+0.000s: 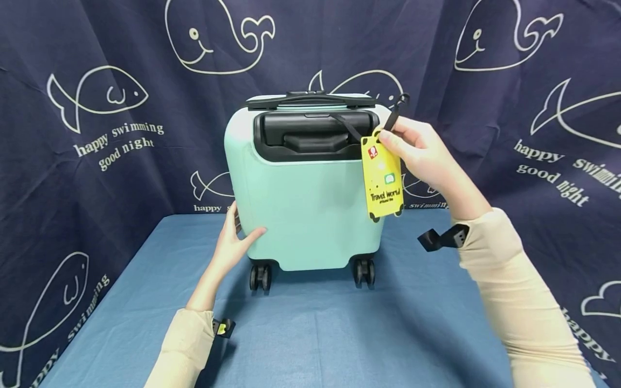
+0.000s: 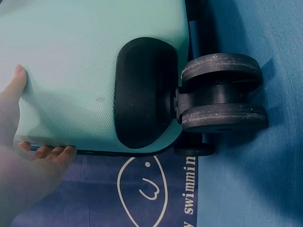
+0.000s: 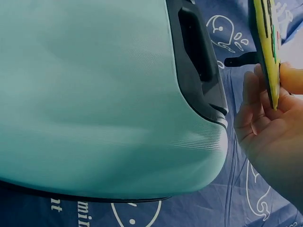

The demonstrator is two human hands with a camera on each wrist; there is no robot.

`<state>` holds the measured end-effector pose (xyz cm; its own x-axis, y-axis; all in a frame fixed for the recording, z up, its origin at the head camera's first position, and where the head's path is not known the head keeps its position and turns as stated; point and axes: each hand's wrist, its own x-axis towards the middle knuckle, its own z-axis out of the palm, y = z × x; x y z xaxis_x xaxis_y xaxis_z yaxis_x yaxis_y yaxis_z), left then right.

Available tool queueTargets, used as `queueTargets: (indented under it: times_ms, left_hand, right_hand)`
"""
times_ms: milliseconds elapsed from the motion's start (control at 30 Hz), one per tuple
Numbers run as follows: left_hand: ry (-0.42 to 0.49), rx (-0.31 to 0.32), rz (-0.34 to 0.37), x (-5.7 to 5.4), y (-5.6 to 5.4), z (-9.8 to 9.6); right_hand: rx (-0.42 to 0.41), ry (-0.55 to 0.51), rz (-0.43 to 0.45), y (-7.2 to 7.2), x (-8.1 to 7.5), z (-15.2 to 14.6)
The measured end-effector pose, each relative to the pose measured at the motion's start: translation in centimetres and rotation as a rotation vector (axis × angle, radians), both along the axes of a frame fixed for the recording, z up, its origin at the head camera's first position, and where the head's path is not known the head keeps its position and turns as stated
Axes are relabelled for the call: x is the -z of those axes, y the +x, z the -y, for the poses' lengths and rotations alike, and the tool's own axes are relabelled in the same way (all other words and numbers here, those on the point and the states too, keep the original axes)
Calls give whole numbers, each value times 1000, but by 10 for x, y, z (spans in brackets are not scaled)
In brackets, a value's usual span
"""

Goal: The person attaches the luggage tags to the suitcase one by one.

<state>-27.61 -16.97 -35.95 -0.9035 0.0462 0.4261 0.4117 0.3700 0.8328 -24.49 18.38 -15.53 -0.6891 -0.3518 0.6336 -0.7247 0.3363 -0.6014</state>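
Observation:
A mint-green suitcase [image 1: 310,210] stands upright on its wheels, its black telescopic handle [image 1: 312,125] pushed down into the recess. My left hand [image 1: 233,242] grips the suitcase's lower left side, thumb on the front face and fingers [image 2: 57,152] around the side edge. Up at the right top corner, my right hand [image 1: 412,145] pinches a yellow luggage tag [image 1: 383,180] by its upper end, in front of the suitcase. From the tag a black strap [image 1: 350,128] runs left across the handle recess, while another strap end with a small loop sticks up above my fingers.
Black caster wheels [image 1: 260,277] rest on the blue cloth-covered table [image 1: 310,334]. A black carry handle [image 1: 310,100] lies along the suitcase's top. Behind hangs a dark blue curtain [image 1: 121,43] with white fish drawings and lettering.

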Motion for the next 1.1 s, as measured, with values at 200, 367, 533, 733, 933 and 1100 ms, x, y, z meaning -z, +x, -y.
queueTargets:
  times_ms: [200,367,533,733,933,1100]
  left_hand:
    - [1,-6,-1,0,1,1]
    - [14,-6,-15,0,1,3]
    - [10,-4,-11,2,2,3]
    - [2,-3,-5,0,4,1]
    - [4,3,-16,1,3,1]
    - [-2,3,1,2,2,0]
  right_hand:
    - [20,25,16,-9,-17,4]
    - [42,61,28,-18,-28,11]
    - [24,56,99,-25,-38,17]
    - [48,84,160,-31,-53,24]
    - [75,143,190,-39,-65,28]
    - [84,129,249,-44,-69,28]
